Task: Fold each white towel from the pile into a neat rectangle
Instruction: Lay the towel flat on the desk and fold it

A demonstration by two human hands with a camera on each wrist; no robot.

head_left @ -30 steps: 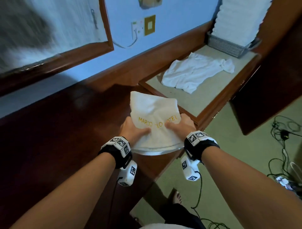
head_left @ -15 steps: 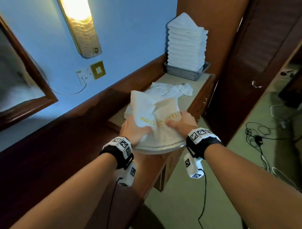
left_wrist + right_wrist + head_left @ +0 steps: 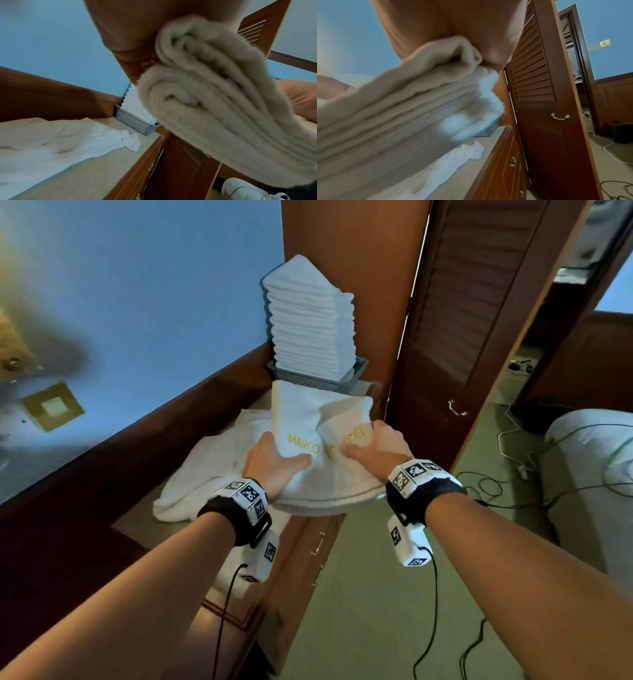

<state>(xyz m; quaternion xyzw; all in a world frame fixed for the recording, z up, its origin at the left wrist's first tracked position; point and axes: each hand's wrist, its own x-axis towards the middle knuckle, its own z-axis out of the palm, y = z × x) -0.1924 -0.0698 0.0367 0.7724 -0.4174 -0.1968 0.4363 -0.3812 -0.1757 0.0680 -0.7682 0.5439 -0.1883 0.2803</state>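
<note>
Head view, folded towel point(image 3: 318, 446) held level, lettering facing up, both hands gripping

Gold stitched lettering runs across the folded white towel point(image 3: 318, 419): "MARCO" reads clearly, then a crease swallows some letters, and what looks like "HOTEL" follows.

The counter point(image 3: 144, 522) is a wooden cabinet with a beige top, standing along the blue wall. A loose white cloth point(image 3: 202, 474) lies spread and crumpled on its top, reaching close to the front edge. At the far end of the counter, near the corner, a grey mesh basket point(image 3: 308, 380) stands with a tall stack of folded towels point(image 3: 311, 320) in it.
</note>
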